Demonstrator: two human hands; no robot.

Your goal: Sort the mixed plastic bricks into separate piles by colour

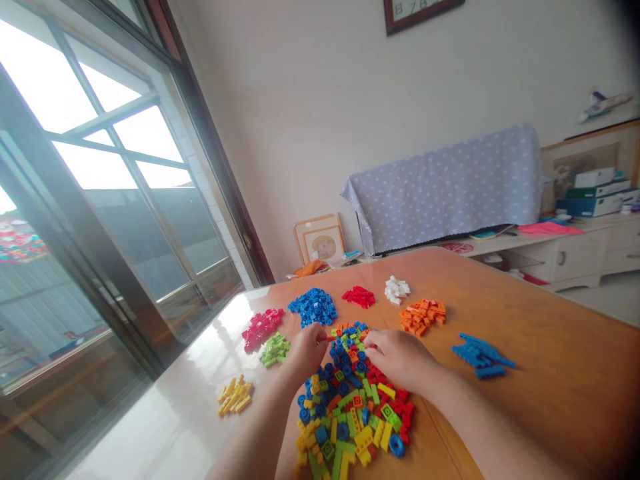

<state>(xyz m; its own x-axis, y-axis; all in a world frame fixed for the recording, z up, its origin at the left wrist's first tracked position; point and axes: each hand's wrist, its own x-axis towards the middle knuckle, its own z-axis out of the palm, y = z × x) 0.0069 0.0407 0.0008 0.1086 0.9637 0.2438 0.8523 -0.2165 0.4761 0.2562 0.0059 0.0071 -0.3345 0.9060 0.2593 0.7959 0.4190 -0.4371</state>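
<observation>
A large mixed pile of toy bricks (350, 420) in blue, green, yellow, red and orange spreads over the wooden table. My left hand (311, 347) is at the pile's far left edge, its fingers curled together by a small orange-red piece. Across from it, my right hand (387, 350) rests at the far right edge of the pile with fingers bent down among the bricks; what its fingertips hold, if anything, is hidden. Just beyond my left hand lies a blue brick pile (314, 307), with light green bricks (275, 350) to its left.
Sorted heaps surround the mixed pile: pink (263, 328), yellow (235, 397), red (359, 297), white (397, 289), orange (423, 316) and long blue pieces (483, 355). Behind the table (545, 340) stand a cloth-covered object (445, 190) and a white cabinet (580, 257). Windows are at left.
</observation>
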